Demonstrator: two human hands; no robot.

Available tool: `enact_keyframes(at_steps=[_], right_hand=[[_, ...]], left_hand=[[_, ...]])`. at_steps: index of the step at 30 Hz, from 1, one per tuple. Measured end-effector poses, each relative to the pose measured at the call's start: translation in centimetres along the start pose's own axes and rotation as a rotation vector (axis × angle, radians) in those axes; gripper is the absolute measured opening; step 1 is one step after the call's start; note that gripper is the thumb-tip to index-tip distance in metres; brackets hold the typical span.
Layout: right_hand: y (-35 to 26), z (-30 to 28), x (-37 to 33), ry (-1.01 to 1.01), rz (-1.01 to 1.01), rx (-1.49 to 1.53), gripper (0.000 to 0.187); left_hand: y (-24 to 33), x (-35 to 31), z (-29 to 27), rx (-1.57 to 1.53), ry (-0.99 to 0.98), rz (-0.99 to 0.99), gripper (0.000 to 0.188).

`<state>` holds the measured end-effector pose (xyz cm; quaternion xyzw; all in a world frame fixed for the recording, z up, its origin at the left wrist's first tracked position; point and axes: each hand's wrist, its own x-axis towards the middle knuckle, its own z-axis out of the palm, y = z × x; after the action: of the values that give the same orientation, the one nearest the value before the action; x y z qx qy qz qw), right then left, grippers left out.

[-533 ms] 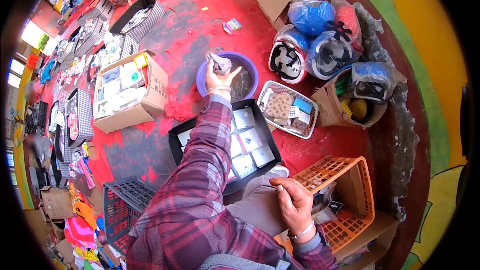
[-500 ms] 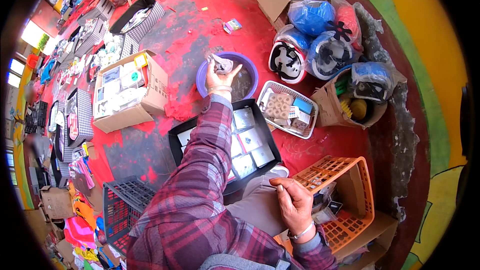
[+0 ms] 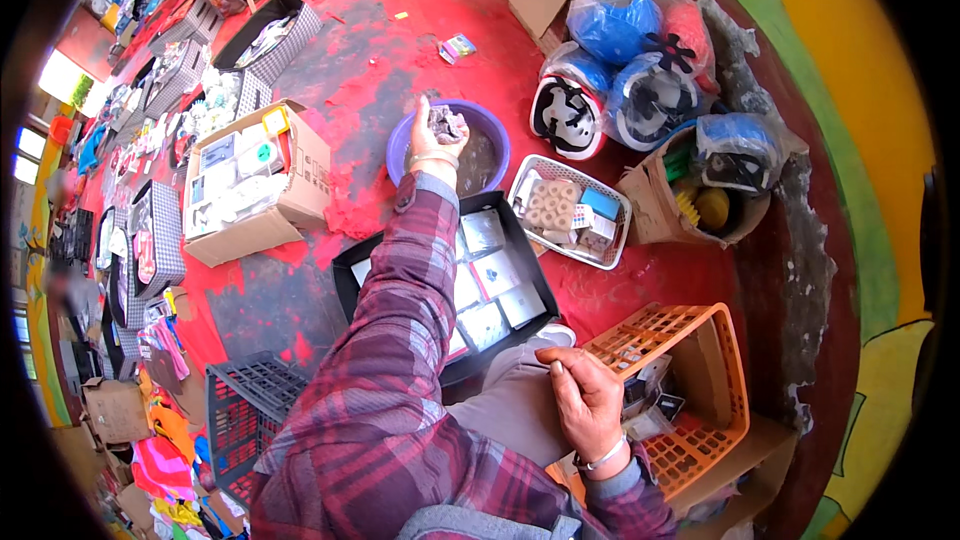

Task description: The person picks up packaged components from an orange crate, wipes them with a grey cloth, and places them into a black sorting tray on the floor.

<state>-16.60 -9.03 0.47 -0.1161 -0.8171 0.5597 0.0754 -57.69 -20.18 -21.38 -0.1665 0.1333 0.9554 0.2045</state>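
Observation:
My left hand (image 3: 437,137) reaches out over a purple basin (image 3: 498,128) of murky water. Its fingers are closed around a crumpled grey cloth (image 3: 448,124). Between the basin and my body lies a black tray (image 3: 543,275) of white and silver flat boxes (image 3: 497,273), partly covered by my left sleeve. My right hand (image 3: 588,395) is curled closed above my knee, beside an orange plastic crate (image 3: 728,380), with nothing visible in it.
A white basket (image 3: 611,258) of small goods stands right of the tray. Bagged helmets (image 3: 655,100) and cardboard boxes (image 3: 655,210) line the wall. An open carton (image 3: 292,208) sits left of the basin. A dark crate (image 3: 255,385) is by my left elbow.
My left hand has closed its spread fingers and thumb around the cloth, squeezing it into a smaller bunch above the basin. My right hand stays closed in about the same place.

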Motion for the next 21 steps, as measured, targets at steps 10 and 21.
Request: enact_keyframes(at_steps=[10,21], right_hand=[[0.6,0.0,-0.2,0.016,-0.048,0.023,0.013],[0.6,-0.2,-0.4,0.003,-0.064,0.009,0.014]], left_hand=[[-1.1,1.4,1.4,0.048,0.155,0.146,0.024],[-0.9,1.7,3.2,0.359,0.266,0.234,0.019]])
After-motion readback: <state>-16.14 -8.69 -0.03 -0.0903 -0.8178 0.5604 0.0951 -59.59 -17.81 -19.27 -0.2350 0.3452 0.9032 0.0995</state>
